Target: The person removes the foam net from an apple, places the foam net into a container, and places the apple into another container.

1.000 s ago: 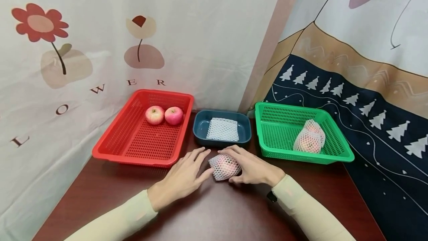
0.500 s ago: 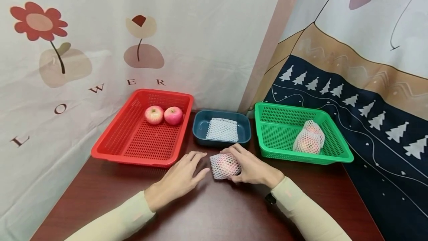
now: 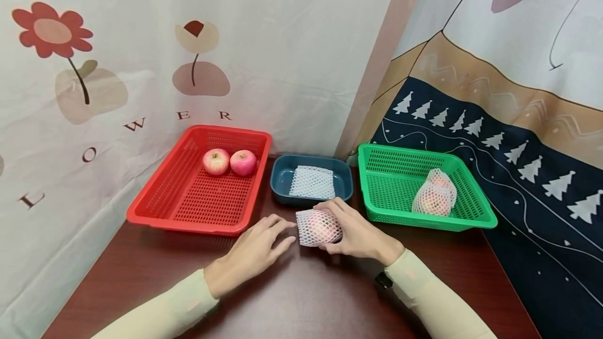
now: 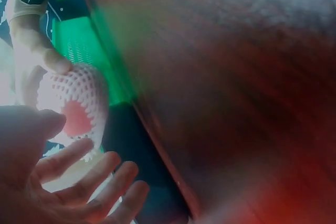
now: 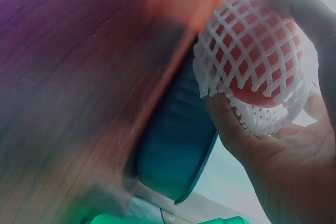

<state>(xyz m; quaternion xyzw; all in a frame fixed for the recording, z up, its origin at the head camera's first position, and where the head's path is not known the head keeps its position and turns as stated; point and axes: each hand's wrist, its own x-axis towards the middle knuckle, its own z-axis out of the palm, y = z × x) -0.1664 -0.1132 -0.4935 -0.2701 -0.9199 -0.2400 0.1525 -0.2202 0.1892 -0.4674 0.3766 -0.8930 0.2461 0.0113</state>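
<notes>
My right hand (image 3: 360,234) grips an apple in a white foam net sleeve (image 3: 320,228) just above or on the table, in front of the blue tray. The sleeve's loose end points left, toward my left hand (image 3: 256,247). That hand has its fingers spread and its thumb apart, close to the loose end; whether it touches the net I cannot tell. Through an opening in the sleeve, the left wrist view shows the apple's bare red skin (image 4: 77,118). Seen from the right wrist, the thumb (image 5: 231,127) lies against the sleeve's rim.
Two bare apples (image 3: 230,162) lie in a red basket (image 3: 198,224) at left. A blue tray (image 3: 278,192) at the back holds white foam nets (image 3: 312,182). To the right, a green basket (image 3: 386,213) contains netted apples (image 3: 434,195). Printed curtains (image 3: 292,67) hang behind the table (image 3: 301,297).
My left hand has drawn back a little leftward from the sleeve. Held in my right hand, the netted apple has turned slightly, and its loose end now sits straighter toward the left.
</notes>
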